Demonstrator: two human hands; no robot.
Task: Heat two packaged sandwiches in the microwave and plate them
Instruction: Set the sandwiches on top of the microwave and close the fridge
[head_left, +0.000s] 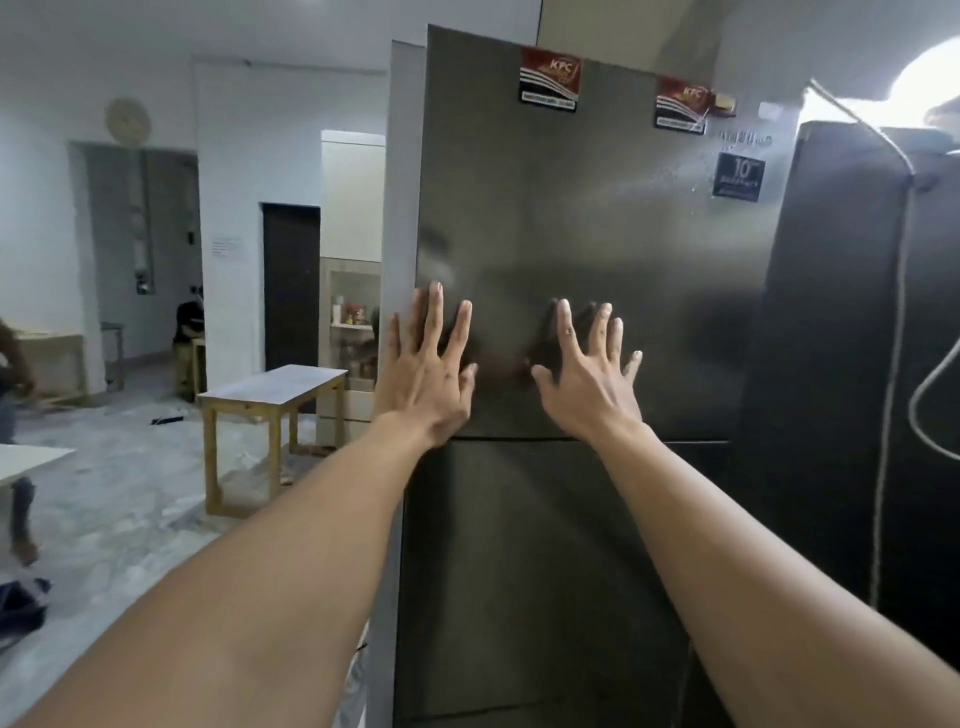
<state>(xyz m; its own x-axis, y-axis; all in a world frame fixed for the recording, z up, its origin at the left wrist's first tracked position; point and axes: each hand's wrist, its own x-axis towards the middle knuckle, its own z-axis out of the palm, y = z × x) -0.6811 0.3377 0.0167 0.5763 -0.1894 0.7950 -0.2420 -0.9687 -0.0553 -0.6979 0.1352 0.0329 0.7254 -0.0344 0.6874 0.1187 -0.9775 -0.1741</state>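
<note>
Spreading both hands wide, fingers straight and holding nothing, a person faces a closed steel refrigerator (545, 561): left hand (426, 374) by the nine o'clock edge of the upper door (571, 223), right hand (587, 384) near its centre, both just above the six o'clock seam. No sandwiches, microwave or plate are visible. Every step appears not yet done, and the sandwiches possibly lie behind that door.

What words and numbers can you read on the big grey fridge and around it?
"KFC": red sticker on the fridge door, upper left.
"KFC": second red sticker, further right.
"10": dark blue sticker; its small print is blurred.
Silver lettering above it: too blurred to read.
Paper note on the wall: too small to read.
</note>
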